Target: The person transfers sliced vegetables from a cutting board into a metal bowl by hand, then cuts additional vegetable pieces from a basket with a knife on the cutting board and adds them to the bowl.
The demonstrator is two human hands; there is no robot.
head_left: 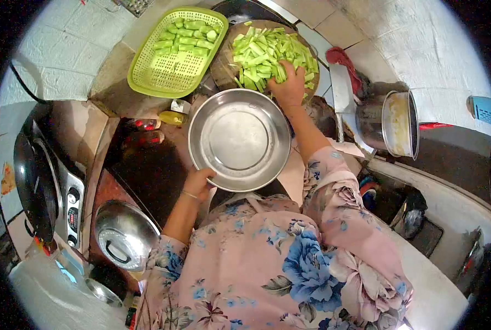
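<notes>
My left hand (pixel 199 184) grips the lower left rim of a round steel basin (pixel 239 137), which has nothing in it. Above the basin, a round wooden board (pixel 221 67) bears a heap of cut green vegetable pieces (pixel 262 52). At the heap's lower right edge my right hand (pixel 289 84) has its fingers curled down into the pieces; the fingertips are partly hidden among them. A yellow-green perforated basket (pixel 171 71) stands left of the board, with chunks of green vegetable (pixel 187 37) in its upper part.
A cleaver (pixel 341 91) lies right of the board, beside a red cloth (pixel 347 63) and a steel pot (pixel 377 121). On the left are a black wok (pixel 33 181) on a cooker and a shiny metal lid (pixel 125 234). Bottles lie near the basin's left side.
</notes>
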